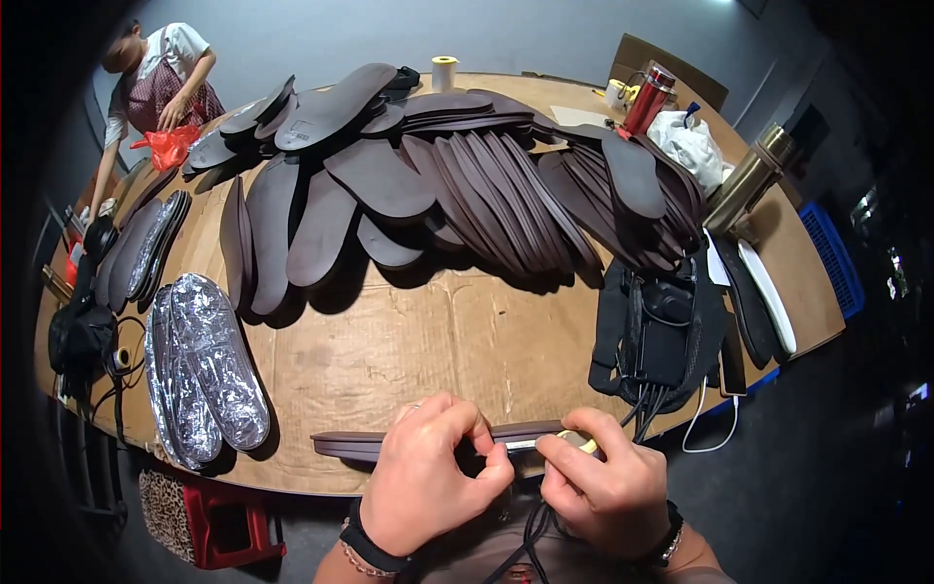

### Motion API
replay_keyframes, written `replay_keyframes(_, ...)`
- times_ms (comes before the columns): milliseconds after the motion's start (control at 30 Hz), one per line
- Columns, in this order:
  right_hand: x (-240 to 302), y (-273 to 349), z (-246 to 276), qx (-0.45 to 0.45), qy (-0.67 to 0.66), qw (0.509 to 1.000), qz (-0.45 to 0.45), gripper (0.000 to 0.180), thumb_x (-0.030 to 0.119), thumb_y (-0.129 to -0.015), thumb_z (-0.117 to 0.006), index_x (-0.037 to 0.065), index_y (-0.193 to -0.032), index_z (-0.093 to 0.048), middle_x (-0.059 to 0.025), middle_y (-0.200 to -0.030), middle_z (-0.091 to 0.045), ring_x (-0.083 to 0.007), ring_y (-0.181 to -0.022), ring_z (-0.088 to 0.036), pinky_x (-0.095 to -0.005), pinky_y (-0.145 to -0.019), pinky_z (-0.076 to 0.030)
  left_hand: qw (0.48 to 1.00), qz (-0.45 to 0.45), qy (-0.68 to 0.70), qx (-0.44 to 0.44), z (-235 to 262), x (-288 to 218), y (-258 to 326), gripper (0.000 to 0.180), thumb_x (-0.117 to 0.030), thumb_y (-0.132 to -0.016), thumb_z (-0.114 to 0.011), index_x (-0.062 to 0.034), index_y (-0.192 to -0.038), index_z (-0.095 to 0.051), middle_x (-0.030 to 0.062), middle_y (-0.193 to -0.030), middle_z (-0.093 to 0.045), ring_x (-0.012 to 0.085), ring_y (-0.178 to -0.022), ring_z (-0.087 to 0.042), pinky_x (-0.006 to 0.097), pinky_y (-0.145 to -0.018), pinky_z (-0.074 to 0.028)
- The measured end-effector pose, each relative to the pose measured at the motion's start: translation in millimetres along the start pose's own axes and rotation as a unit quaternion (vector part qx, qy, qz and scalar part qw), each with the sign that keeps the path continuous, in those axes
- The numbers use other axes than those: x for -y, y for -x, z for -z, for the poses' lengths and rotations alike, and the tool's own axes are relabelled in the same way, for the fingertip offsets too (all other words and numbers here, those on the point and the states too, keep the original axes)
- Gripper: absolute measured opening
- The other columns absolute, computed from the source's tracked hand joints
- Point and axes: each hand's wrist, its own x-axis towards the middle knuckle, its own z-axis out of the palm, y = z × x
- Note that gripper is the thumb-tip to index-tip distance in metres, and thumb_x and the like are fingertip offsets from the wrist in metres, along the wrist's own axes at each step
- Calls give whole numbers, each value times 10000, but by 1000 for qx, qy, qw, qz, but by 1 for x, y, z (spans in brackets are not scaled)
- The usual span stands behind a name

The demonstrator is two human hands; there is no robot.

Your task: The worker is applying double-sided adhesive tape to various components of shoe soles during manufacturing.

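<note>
Near the table's front edge, my right hand (608,482) is closed around a small tape roll with a yellow rim (587,445). A short pale strip of tape (522,445) stretches from it toward my left hand (428,472), whose thumb and forefinger are pinched at the strip's other end. Under and behind both hands lies a stack of brown insoles (348,445), partly hidden by my left hand. To the left, insoles wrapped in shiny silver film (219,365) lie on the cardboard-covered tabletop (389,341).
A big heap of dark brown insoles (379,180) spreads across the far side. On the right are a black pouch with cables (666,321), a phone (733,365), a gold flask (754,175) and a red flask (649,100). Another person (161,83) stands far left by a red bag (170,146).
</note>
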Motion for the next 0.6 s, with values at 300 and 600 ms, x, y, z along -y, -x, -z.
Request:
replay_keyframes(300, -1, 2, 0, 1, -13, 1000, -4, 264, 48, -713, -777, 101, -972, -772, -106, -1033, -688, -247, -651, -717, -353, -561, -589, 996, 54, 0, 65, 11, -4, 1, 197, -69, -772, -796, -17, -746, -608, 124, -859, -689, 263, -843, -696, 338, -766, -545)
replay_keyframes(600, -1, 2, -2, -4, -16, 1000, -3, 271, 40, -712, -788, 95, -976, -773, -112, -1040, -691, -246, -649, -716, -350, -557, -590, 994, 47, 64, 69, 19, 3, 5, 171, -76, -833, -768, -43, -895, -612, 123, -852, -627, 327, -809, -616, 402, -746, -495)
